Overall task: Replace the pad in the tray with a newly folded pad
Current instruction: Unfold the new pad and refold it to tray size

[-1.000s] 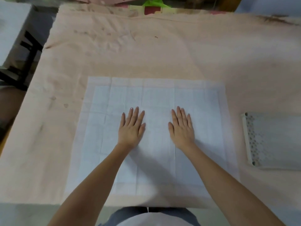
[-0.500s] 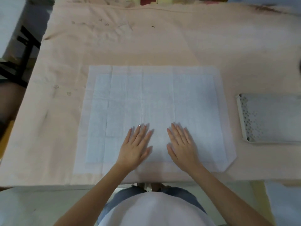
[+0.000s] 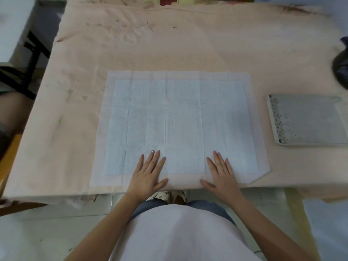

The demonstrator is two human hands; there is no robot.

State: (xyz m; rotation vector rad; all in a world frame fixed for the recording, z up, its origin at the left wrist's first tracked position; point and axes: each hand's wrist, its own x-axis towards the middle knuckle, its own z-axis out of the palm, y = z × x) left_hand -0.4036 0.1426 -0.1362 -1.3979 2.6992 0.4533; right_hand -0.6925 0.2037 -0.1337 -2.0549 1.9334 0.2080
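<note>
A large white pad (image 3: pixel 178 117) with fold creases lies spread flat on the pink-covered table (image 3: pixel 188 44). My left hand (image 3: pixel 148 174) rests flat on the pad's near edge, fingers straight and slightly spread. My right hand (image 3: pixel 220 174) lies flat on the same edge to the right. The pad's near right corner looks tucked or cut off. A grey perforated tray (image 3: pixel 305 119) sits on the table to the right of the pad, apart from both hands.
A dark object (image 3: pixel 340 68) lies at the far right edge of the table. The table's near edge runs just below my hands. A dark frame (image 3: pixel 32 59) stands off the table's left side.
Both hands have slid from the pad's middle toward its near edge and moved farther apart. The view has shifted so the pad sits higher in the frame.
</note>
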